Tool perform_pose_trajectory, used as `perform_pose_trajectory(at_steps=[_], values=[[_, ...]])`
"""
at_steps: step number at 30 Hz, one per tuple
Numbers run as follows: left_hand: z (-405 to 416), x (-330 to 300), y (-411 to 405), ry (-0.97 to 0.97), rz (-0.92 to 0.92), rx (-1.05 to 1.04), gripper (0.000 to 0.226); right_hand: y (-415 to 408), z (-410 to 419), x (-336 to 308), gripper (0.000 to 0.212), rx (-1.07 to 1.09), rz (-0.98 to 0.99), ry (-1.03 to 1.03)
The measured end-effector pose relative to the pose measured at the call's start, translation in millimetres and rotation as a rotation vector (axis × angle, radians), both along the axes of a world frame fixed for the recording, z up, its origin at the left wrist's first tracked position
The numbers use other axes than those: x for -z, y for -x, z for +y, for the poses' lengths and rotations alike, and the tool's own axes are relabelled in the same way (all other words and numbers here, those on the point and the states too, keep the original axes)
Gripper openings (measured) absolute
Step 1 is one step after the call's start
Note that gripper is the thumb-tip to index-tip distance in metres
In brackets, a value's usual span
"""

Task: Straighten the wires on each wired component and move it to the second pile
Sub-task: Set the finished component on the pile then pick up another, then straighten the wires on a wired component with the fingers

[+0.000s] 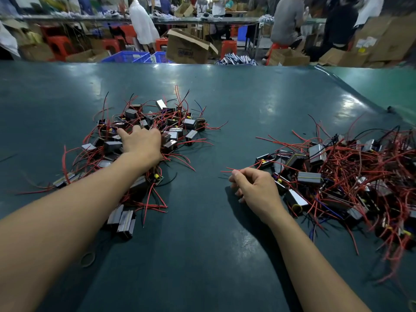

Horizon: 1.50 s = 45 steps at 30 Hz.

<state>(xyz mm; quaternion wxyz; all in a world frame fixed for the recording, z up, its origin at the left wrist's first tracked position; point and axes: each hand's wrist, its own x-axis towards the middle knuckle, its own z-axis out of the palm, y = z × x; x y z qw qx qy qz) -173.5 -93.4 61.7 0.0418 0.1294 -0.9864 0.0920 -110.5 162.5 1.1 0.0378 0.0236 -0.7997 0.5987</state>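
Two piles of small grey box components with red, black and blue wires lie on the dark green table (202, 91). My left hand (140, 140) reaches into the left pile (157, 122), fingers spread and resting among the components; whether it holds one is hidden. My right hand (254, 188) sits at the near left edge of the right pile (351, 176). Its thumb and fingers pinch a thin red wire (246, 170) that leads to a component (264, 159) at that pile's edge.
A rubber band (87, 259) lies on the table near my left forearm. Beyond the far table edge stand cardboard boxes (189, 47), blue crates (126, 57), red stools and several people at other benches. A lighter green surface (380, 84) adjoins at the right.
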Motion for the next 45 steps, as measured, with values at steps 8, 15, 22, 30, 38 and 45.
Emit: perform_pose_trajectory(at_steps=[8,15,22,30,38,45], values=[[-16,-52,-15,-0.4,0.167,-0.09,0.061,4,-1,0,0.029,-0.014,0.006,-0.017],[-15,-91,-27,-0.434,0.312,-0.09,0.059,3,-1,0,0.028,-0.018,-0.01,-0.011],[-17,-90,-27,-0.598,0.568,-0.107,0.057,1,1,0,0.029,-0.023,0.0,-0.032],[31,-61,-61,-1.161,0.795,0.215,0.042,-3,1,-12,0.023,-0.076,-0.051,0.16],[120,21,-115,-1.01,0.478,0.879,0.051,-11,-2,-30,0.033,-0.361,-0.235,0.673],[62,20,-62,-0.881,0.257,0.548,0.036,-8,-1,-23,0.026,-0.21,-0.246,0.494]])
